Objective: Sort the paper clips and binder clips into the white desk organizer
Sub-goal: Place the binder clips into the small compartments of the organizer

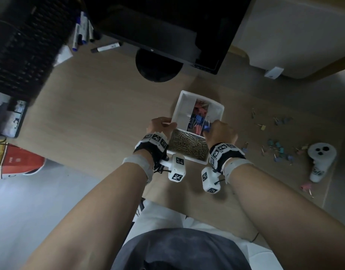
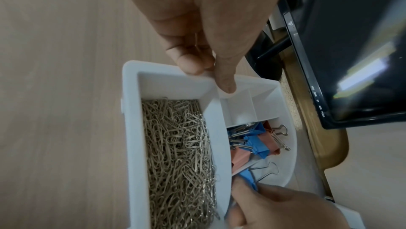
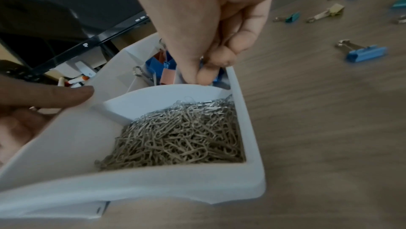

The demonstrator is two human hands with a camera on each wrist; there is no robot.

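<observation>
Desk [image 1: 93, 106]: a pale wood-grain top on which everything else is set.
Monitor [image 1: 167, 26]: a black screen on a round foot, placed at the far edge of the desk, behind the organizer.
Keyboard [image 1: 25, 47]: a black keyboard is seen at the far left; markers are laid just beside it.
White desk organizer [image 1: 176, 110]: set near the middle of the desk, divided into several compartments; the large near compartment and a middle one are filled, the others seen are bare white.
Left hand [image 1: 160, 126]: the organizer's left rim is pinched between thumb [image 2: 224, 78] and curled fingers, the thumb laid over the top edge.
Right hand [image 1: 220, 131]: lowered over the organizer's right side, fingers curled downward; a blue binder clip [image 2: 247, 177] is held in the fingertips, at the edge of the binder-clip compartment.
White cylinder [image 1: 319, 160]: laid on the desk at the far right, beyond the loose clips.
Paper clips [image 2: 178, 154]: a dense silver pile filling the near compartment.
Sorted binder clips [image 2: 255, 144]: blue and pink ones heaped in the middle compartment.
Loose binder clips [image 1: 278, 149]: scattered on the desk to the right of the organizer, well apart from it; blue, teal, yellow and pink are made out.
</observation>
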